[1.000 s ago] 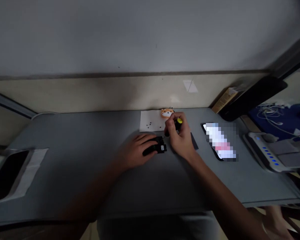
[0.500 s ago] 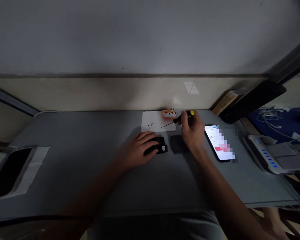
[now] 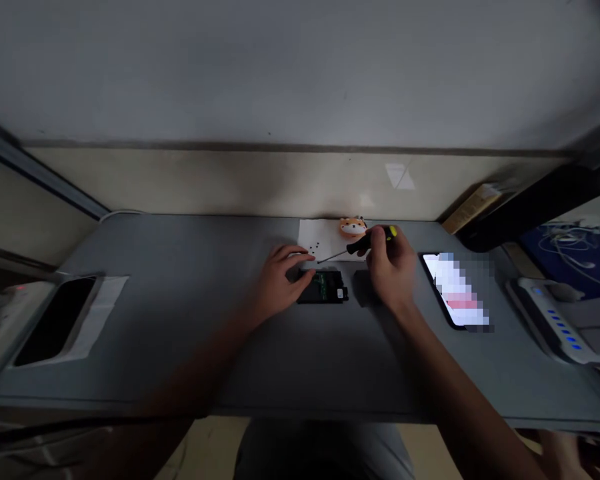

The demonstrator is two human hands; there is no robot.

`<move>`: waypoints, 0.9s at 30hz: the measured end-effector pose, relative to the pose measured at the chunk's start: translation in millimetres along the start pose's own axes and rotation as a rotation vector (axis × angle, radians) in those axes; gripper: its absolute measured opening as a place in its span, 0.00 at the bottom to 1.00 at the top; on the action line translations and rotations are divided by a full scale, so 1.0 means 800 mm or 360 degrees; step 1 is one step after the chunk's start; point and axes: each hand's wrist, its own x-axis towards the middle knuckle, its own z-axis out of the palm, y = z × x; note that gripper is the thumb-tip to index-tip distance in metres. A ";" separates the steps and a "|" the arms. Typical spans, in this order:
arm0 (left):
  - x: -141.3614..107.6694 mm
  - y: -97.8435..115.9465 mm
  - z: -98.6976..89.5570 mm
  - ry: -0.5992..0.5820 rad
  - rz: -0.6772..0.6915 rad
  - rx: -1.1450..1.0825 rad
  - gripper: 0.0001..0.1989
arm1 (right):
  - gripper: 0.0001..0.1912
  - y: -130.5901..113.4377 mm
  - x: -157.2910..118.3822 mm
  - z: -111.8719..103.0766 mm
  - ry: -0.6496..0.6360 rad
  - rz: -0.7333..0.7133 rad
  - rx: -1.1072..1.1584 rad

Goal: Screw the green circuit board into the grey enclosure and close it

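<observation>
right hand grips a black screwdriver with a yellow cap, tip angled down-left over the white paper (tiny dark screws on it). left hand loosely spread, fingertips touching the left edge of a small opened black device, which lies just in front of the paper. orange animal figure sits at the paper's back right corner. phone well right of the paper.
</observation>
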 end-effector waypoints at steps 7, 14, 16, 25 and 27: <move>0.002 -0.003 -0.004 -0.0056 0.0053 0.0049 0.03 | 0.23 -0.002 -0.002 0.004 -0.0058 0.0088 0.0157; 0.002 -0.007 -0.002 -0.0028 0.0074 0.0106 0.03 | 0.24 -0.008 -0.003 0.005 -0.0058 0.0081 0.0190; 0.002 -0.007 -0.003 0.0014 0.0135 0.0138 0.04 | 0.24 -0.009 -0.004 0.005 -0.0049 0.0074 0.0182; 0.003 0.002 -0.015 0.0031 0.0319 0.0399 0.04 | 0.21 -0.007 -0.007 0.004 -0.0053 0.0035 0.0133; 0.003 0.004 -0.016 0.0017 0.0324 0.0448 0.04 | 0.20 -0.005 -0.008 0.004 -0.0045 0.0029 0.0121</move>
